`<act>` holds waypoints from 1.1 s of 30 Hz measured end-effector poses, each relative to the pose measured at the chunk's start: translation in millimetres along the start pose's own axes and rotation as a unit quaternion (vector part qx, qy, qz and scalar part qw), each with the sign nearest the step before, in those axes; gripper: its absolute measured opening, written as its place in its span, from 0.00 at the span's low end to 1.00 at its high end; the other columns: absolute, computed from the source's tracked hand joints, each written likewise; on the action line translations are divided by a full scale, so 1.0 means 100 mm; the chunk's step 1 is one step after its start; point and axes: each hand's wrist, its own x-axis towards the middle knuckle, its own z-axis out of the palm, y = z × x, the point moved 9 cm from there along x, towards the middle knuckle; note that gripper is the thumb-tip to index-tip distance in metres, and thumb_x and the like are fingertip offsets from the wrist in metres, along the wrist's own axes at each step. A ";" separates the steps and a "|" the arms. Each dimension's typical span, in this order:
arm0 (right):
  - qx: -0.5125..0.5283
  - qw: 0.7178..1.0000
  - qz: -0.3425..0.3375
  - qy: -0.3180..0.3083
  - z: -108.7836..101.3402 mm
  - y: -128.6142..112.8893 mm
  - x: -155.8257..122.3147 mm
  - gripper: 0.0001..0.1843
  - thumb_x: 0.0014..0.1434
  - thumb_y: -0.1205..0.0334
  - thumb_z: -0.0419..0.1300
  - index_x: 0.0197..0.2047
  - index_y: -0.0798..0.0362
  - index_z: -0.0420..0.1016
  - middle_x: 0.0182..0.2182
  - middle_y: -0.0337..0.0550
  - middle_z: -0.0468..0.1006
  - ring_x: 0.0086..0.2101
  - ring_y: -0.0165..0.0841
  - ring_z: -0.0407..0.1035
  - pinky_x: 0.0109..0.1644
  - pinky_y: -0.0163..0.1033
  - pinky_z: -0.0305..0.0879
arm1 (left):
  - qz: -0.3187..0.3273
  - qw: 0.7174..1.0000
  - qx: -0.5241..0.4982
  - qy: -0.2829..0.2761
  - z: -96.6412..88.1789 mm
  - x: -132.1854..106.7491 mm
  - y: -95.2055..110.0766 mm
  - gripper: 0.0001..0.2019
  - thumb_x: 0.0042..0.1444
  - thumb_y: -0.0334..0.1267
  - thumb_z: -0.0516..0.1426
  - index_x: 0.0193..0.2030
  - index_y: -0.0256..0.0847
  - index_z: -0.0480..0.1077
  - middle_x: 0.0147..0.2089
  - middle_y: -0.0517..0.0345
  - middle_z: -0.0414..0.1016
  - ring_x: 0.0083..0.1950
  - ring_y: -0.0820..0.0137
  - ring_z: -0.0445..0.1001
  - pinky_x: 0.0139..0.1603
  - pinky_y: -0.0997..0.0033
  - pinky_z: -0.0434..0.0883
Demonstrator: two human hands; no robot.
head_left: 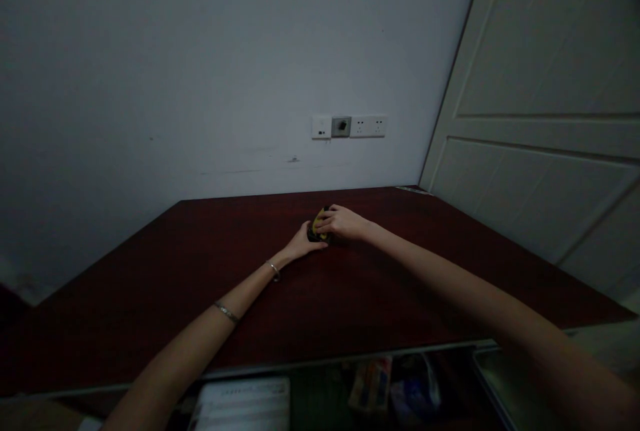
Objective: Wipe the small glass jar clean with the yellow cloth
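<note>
At the middle of the frame, the left hand [304,243] is cupping a small yellow-and-black object [319,232] down on the bench [200,271], seemingly steadying it, while the right hand [344,223] is wrapping its fingers [325,221] over the top, both gripping it.

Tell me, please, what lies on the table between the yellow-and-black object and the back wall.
Nothing: in the head view the dark red table is bare from the yellow-and-black object to the wall.
</note>
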 end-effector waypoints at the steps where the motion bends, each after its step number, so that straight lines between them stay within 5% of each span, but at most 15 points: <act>1: 0.000 1.000 -0.008 -0.005 0.00 0.00 0.01 0.12 0.56 0.65 0.57 0.44 0.49 0.72 0.45 0.44 0.76 0.51 0.36 0.62 0.44 0.40 0.50 | -0.005 1.000 0.003 0.001 0.00 0.00 -0.01 0.41 0.35 0.39 0.67 0.56 0.33 0.54 0.56 0.41 0.63 0.57 0.59 0.64 0.58 0.58 0.60; 11: -0.030 0.995 -0.062 -0.072 0.15 0.00 0.17 0.07 0.56 0.68 0.56 0.37 0.51 0.74 0.41 0.46 0.77 0.45 0.35 0.66 0.41 0.39 0.53 | -0.024 0.999 0.046 0.014 -0.03 0.03 -0.09 0.36 0.31 0.43 0.68 0.49 0.33 0.63 0.49 0.44 0.71 0.50 0.58 0.70 0.51 0.59 0.65; 17: -0.047 0.993 -0.032 -0.106 0.20 0.05 0.20 0.08 0.53 0.70 0.59 0.36 0.50 0.75 0.39 0.44 0.77 0.46 0.36 0.65 0.43 0.41 0.56 | -0.043 0.997 0.042 0.043 -0.08 0.00 -0.13 0.38 0.29 0.44 0.69 0.50 0.35 0.64 0.47 0.45 0.73 0.48 0.58 0.71 0.51 0.58 0.66; 23: 0.018 0.985 0.083 -0.150 0.26 0.20 0.25 0.11 0.47 0.72 0.60 0.34 0.48 0.77 0.33 0.44 0.79 0.41 0.38 0.70 0.42 0.42 0.61 | -0.011 0.997 0.072 0.038 -0.08 -0.02 -0.04 0.33 0.31 0.45 0.68 0.47 0.37 0.67 0.45 0.49 0.74 0.47 0.59 0.72 0.50 0.60 0.66; 28: 0.198 0.928 0.269 -0.164 0.39 0.47 0.26 0.10 0.35 0.73 0.64 0.24 0.51 0.78 0.24 0.44 0.78 0.33 0.40 0.73 0.37 0.41 0.65 | -0.005 0.995 0.096 0.033 -0.09 -0.02 -0.01 0.34 0.31 0.47 0.67 0.48 0.36 0.67 0.45 0.48 0.74 0.46 0.57 0.72 0.48 0.60 0.67; 33: 0.234 0.904 0.309 -0.182 0.51 0.55 0.34 0.04 0.33 0.68 0.64 0.15 0.54 0.72 0.19 0.47 0.77 0.28 0.40 0.74 0.33 0.39 0.67 | -0.010 0.993 0.103 0.054 -0.12 -0.04 0.04 0.34 0.30 0.46 0.67 0.47 0.37 0.68 0.45 0.48 0.74 0.47 0.55 0.71 0.48 0.60 0.67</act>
